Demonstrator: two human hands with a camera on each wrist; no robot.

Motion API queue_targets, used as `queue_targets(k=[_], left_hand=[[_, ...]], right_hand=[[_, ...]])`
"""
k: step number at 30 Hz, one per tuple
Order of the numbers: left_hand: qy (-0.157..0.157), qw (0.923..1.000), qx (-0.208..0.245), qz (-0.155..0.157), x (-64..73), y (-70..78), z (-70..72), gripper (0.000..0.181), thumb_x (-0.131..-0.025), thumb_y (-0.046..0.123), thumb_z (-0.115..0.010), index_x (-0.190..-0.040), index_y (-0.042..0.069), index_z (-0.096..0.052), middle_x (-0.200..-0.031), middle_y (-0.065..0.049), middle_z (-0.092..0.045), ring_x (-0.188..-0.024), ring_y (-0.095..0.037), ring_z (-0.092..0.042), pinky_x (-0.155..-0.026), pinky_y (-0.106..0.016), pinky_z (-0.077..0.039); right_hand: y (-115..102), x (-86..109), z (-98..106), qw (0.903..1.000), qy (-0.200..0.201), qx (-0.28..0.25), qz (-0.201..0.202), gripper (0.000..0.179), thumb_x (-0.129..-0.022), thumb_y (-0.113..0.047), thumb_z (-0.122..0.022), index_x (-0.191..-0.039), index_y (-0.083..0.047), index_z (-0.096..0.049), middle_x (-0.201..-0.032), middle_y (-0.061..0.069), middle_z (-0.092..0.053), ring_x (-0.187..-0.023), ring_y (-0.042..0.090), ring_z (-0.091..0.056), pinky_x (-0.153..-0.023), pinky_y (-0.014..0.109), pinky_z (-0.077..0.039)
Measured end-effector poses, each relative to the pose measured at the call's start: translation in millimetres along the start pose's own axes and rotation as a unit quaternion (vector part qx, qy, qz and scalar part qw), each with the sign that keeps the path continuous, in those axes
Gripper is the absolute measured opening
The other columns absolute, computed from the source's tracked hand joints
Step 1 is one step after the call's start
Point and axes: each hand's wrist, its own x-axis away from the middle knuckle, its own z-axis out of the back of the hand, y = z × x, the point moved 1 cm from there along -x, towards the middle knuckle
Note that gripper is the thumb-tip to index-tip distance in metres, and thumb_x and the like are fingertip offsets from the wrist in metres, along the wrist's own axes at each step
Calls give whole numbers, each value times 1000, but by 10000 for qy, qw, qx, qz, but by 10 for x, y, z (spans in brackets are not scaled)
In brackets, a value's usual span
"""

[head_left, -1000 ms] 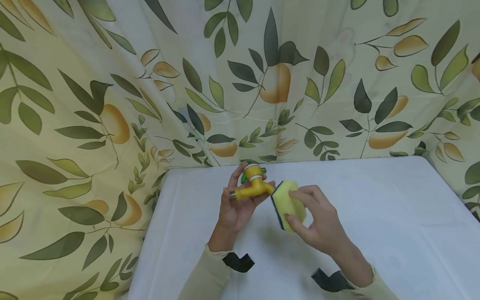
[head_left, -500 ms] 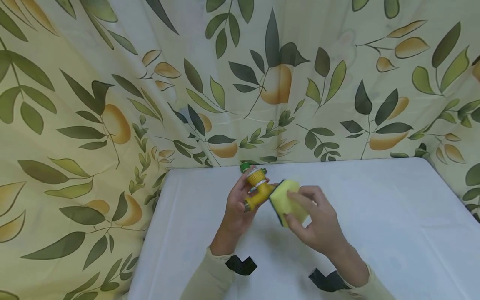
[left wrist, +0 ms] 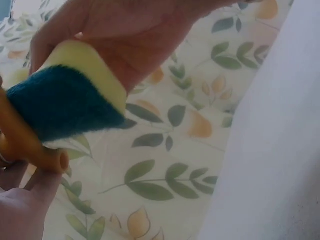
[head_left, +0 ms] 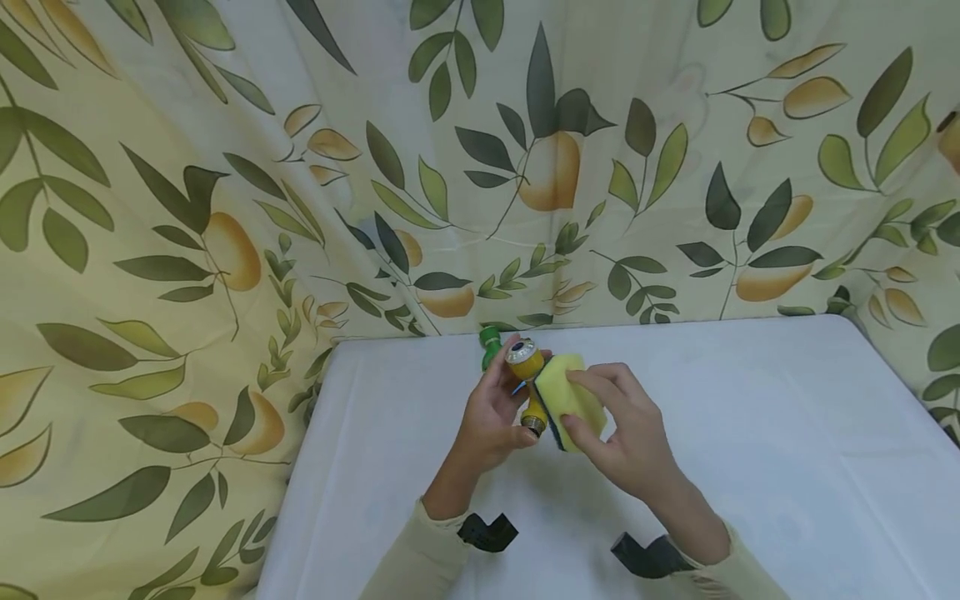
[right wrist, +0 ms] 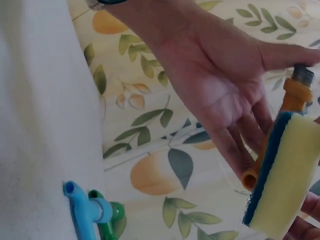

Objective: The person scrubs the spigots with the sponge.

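A yellow plastic tap (head_left: 524, 362) with a threaded metal end is held in my left hand (head_left: 491, 417), the thumb at the threaded end. My right hand (head_left: 626, 429) pinches a yellow sponge (head_left: 573, 400) between thumb and fingers. The sponge's dark blue-green scouring side (left wrist: 67, 102) faces the tap and lies against its body in the left wrist view. In the right wrist view, the tap's open spout (right wrist: 250, 180) shows beside the scouring side, and the sponge covers part of its body.
A green tap (head_left: 490, 343) stands at the back of the white table (head_left: 750, 442), behind the left hand. Beside it, a blue tap (right wrist: 84, 212) shows in the right wrist view. A leaf-and-fruit patterned curtain (head_left: 637, 192) hangs along the table's back edge.
My left hand has turned the yellow tap so its threaded end swings toward me and rightward. The sponge stays at the tap with a small shift. The green tap behind has come into clearer view.
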Motion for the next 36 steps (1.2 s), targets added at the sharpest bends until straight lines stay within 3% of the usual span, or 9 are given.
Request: queue_targets(k=[3,7,10,15,18,22,28,32,36], left_hand=[[123,9975,-697,72,16,11,-19,110,-86,66,-61,-165,13,-7,-159,-18,-39,-148,-23,-41,-121,-31,-37],[287,9834,-1793,25,13,88,-27,69,-109,42,-40,-165,14,-13,-156,-19,-45,-147,-25,-43,-120,-31,-37],[412,9753,-2172,-51,-10,146,6,55,-108,17,-49,-159,9,-31,-144,-20,-56,-137,-24,-55,-114,-31,-46],[550,9594,-2766,-58,-6,244,118,48,-95,5,-70,-139,3,-50,-132,-16,-62,-121,-22,-64,-104,-33,-54],[629,9332,-3535,-134,-2,298,151,56,-88,6,-79,-138,8,-54,-127,-10,-65,-114,-19,-66,-100,-33,-56],[876,8823,-4594,-528,3,320,158,59,-81,13,-87,-135,9,-63,-121,-8,-64,-98,-15,-64,-84,-34,-61],[1301,8178,-5530,-918,15,294,68,50,-74,22,-93,-116,7,-70,-108,-6,-70,-80,-13,-67,-65,-27,-61],[1459,7941,-5819,-978,27,279,-1,50,-74,25,-93,-113,5,-69,-96,-6,-74,-72,-13,-70,-60,-20,-58],[1614,7940,-5785,-942,40,256,-41,53,-74,28,-92,-113,2,-68,-94,-8,-74,-71,-12,-73,-58,-15,-57]], right_hand=[[-32,-4,-32,9997,107,108,-166,51,-76,-14,-82,-125,-14,-68,-114,5,-61,-101,13,-58,-78,22,-55],[-45,7,-58,9998,179,68,-72,51,-75,-12,-82,-124,-12,-67,-113,6,-62,-101,15,-59,-79,22,-56],[4,13,-38,9999,96,98,-82,50,-76,-12,-82,-123,-12,-68,-113,5,-62,-102,15,-60,-84,19,-55],[138,-3,71,9972,-209,570,-431,46,-79,-14,-82,-123,-15,-70,-112,3,-61,-97,16,-59,-74,31,-58],[189,-21,159,9917,94,859,-949,44,-80,-13,-80,-123,-14,-71,-110,6,-58,-94,17,-54,-68,29,-51],[175,-12,181,9856,608,902,-1293,43,-78,-12,-80,-121,-13,-73,-108,9,-56,-91,19,-52,-66,27,-47],[137,88,-45,9897,567,1313,-39,44,-76,-22,-76,-119,-13,-75,-102,16,-58,-83,24,-55,-61,36,-53],[159,95,-142,9834,820,1616,113,43,-79,-24,-73,-120,-10,-74,-101,21,-57,-84,29,-53,-62,42,-52],[153,103,-183,9843,761,1594,62,44,-83,-27,-71,-123,-8,-71,-103,22,-56,-87,28,-54,-65,43,-56]])
